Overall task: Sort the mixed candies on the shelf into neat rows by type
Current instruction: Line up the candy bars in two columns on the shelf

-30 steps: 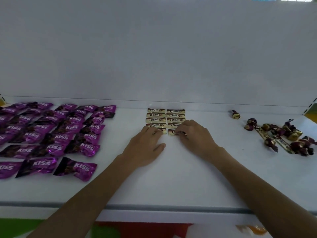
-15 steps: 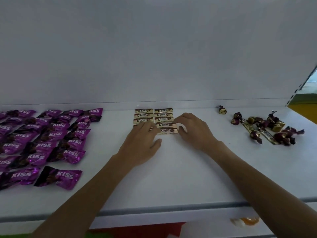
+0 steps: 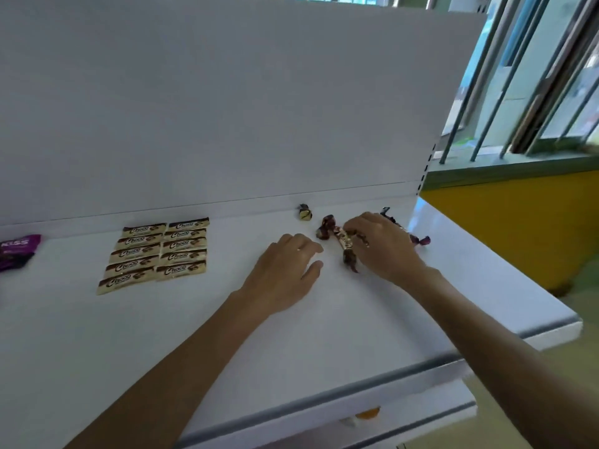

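Observation:
Cream-and-brown Choco bars [image 3: 162, 254] lie in two neat columns on the white shelf [image 3: 291, 345]. A loose pile of brown-and-gold twist-wrapped candies [image 3: 345, 251] sits to their right. My right hand [image 3: 385, 251] covers that pile, fingers curled down onto the wrappers; whether it grips one is hidden. My left hand [image 3: 285, 273] rests palm down just left of the pile, fingers apart and holding nothing. One single twist-wrapped candy [image 3: 304, 212] stands apart by the back panel. A purple KISS candy [image 3: 17, 251] shows at the left edge.
The white back panel [image 3: 227, 108] rises behind the shelf. The shelf ends at its right corner [image 3: 557, 322], past it a yellow wall [image 3: 518, 228] and window bars [image 3: 505, 92]. A lower shelf edge [image 3: 405, 426] sits below the front lip.
Both hands have left the Choco bars and moved right to the twist-wrapped pile. The view has swung right, so most purple KISS candies are out of frame.

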Tool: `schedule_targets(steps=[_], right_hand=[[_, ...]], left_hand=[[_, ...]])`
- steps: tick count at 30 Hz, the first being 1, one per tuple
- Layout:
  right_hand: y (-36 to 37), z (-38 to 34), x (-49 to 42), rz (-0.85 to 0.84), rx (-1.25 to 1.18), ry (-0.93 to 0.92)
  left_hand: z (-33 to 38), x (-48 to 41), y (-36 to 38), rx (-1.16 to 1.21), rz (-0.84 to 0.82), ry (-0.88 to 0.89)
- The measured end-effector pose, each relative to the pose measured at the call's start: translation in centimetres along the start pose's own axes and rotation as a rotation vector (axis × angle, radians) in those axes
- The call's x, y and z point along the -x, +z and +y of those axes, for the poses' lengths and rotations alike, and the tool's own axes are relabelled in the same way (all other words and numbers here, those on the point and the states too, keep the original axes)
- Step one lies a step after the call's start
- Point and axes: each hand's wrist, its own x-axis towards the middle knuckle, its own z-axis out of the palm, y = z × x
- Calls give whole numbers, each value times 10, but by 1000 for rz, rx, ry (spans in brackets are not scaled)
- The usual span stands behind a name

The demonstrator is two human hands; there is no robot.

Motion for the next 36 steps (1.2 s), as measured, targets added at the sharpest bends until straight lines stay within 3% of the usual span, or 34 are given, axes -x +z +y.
schedule_targets(steps=[6,10,20,24,30,36], right_hand=[[-1,39,5,-216,193,54],[-6,47,2,-241,173,-25],[-15,64,1,-216,75,-124],[-21,72,1,-231,-67,-95],[-26,74,-4,-92,-301,-236],[-27,53,-15,-83,-539,-157]], left_hand=[[14,-58,25,33,-19,-114],[27,-72,40,25,-86,-54],[45,-70,50,-182,50,-147],[54,-66,47,-150,79,-248],[58,-62,31,162,204,-348],[49,-42,7,268,282,-330]])
